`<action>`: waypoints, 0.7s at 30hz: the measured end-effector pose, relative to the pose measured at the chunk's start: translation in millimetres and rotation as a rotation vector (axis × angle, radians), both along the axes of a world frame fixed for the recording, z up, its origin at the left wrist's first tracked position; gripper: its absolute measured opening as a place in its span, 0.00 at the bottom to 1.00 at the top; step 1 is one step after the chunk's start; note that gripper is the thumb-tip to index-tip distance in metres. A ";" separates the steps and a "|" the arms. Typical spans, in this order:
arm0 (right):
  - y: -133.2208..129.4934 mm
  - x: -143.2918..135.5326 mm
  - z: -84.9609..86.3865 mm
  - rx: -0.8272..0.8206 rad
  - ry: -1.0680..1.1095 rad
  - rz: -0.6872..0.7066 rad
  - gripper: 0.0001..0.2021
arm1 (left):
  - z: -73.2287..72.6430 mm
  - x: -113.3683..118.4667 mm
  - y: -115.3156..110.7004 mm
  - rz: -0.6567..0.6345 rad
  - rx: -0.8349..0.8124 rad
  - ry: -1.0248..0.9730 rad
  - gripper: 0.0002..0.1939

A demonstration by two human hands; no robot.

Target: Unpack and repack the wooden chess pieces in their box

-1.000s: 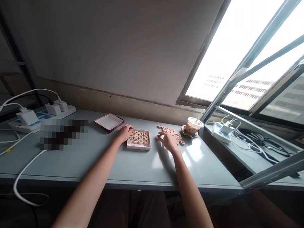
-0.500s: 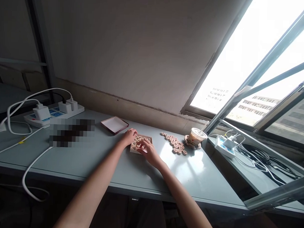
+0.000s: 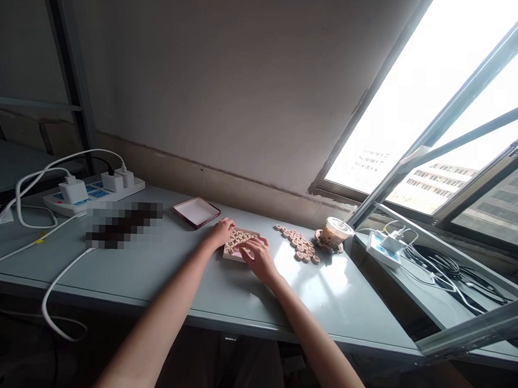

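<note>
While our left hand rested at the left edge of the box of round pieces on the surface, our right hand curled over it; we could not tell whether either gripped anything.

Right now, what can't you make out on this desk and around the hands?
- Inside of the open box, in part, head view: hidden behind the right hand.
- The box's far left corner, head view: covered by the left hand.
- Characters on the loose pieces, head view: too small to read.
- The dark object at left, head view: pixelated.
</note>
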State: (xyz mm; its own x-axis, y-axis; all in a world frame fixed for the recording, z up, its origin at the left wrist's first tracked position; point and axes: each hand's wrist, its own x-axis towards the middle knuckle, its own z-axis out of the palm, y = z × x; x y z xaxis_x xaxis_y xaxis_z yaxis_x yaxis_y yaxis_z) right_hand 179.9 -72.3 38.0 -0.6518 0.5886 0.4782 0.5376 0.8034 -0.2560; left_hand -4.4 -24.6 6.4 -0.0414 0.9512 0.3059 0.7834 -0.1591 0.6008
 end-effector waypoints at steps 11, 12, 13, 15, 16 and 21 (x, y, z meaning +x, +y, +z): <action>111.5 80.7 -19.2 -0.089 -0.348 -0.819 0.27 | -6.0 -1.9 6.0 -0.031 0.041 -0.017 0.12; 113.3 82.5 -22.7 -0.087 -0.345 -0.821 0.26 | -6.1 -1.8 6.3 -0.032 0.048 -0.014 0.12; 113.9 83.2 -25.9 -0.076 -0.337 -0.806 0.25 | -6.1 -1.8 6.7 -0.033 0.051 -0.010 0.13; 113.1 83.0 -30.5 -0.035 -0.320 -0.716 0.23 | -5.8 -1.7 7.3 -0.036 0.055 0.001 0.12; 112.5 82.8 -31.9 -0.015 -0.312 -0.664 0.22 | -5.6 -1.6 7.6 -0.036 0.057 0.006 0.12; 111.6 84.4 -30.9 0.002 -0.258 -0.584 0.22 | -4.6 -1.5 7.7 -0.029 0.059 0.037 0.12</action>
State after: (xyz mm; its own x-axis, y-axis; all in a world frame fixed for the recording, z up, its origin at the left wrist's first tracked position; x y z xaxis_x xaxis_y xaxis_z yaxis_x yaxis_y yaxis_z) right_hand 264.4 39.3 7.1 -0.3183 0.8810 0.3501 0.9312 0.3598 -0.0589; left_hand -5.9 -16.9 1.8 -0.0022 0.9322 0.3619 0.7993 -0.2158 0.5608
